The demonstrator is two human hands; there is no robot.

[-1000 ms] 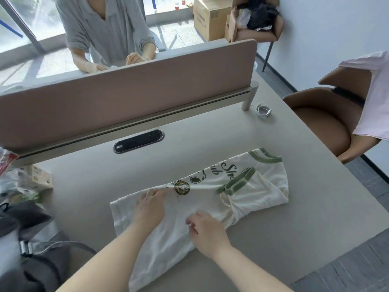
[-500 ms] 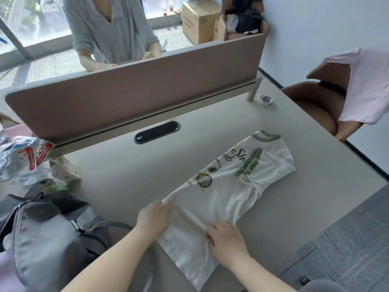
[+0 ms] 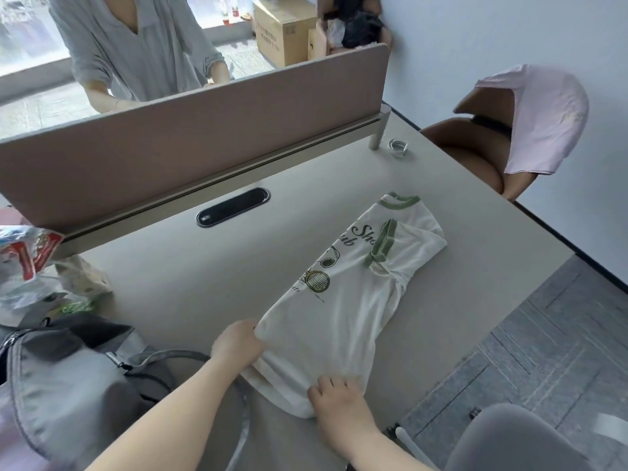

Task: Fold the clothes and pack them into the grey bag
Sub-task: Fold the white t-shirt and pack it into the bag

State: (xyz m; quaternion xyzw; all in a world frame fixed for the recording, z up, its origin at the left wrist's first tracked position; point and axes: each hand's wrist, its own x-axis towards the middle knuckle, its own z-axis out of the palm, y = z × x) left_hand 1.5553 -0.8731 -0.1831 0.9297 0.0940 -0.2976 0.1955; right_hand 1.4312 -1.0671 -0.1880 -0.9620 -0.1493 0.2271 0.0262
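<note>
Hands first: left hand (image 3: 238, 345) pinching the near-left edge of the white T-shirt (image 3: 343, 300), fingers curling under the hem, so grip clenched on cloth. Right hand (image 3: 339, 399) pressing down on the shirt's near end, fingertips (image 3: 323, 385) bunching fabric w/ thumb side hidden; looking like a grasp on the shirt too, tho the underside can't be seen.

Shirt lying lengthwise on the worktop (image 3: 176, 287), folded into a long narrow strip, running from near edge diagonally away to the right. Green-trimmed collar (image 3: 401, 202) at far end, green sleeve cuff (image 3: 382, 246) folded over on top, printed lettering & racket graphic facing up. Near end hanging slightly past the worktop edge.

Sitting to the left, grey bag (image 3: 68, 379), unzipped, strap looping toward the left forearm, close beside the shirt but not touching it.

Further out: crumpled plastic packets (image 3: 27, 260) at far left, divider panel (image 3: 190, 144) across the back w/ another person (image 3: 136, 45) standing behind it, pink garment (image 3: 543, 120) draped over brown chair (image 3: 475, 147) at right.
</note>
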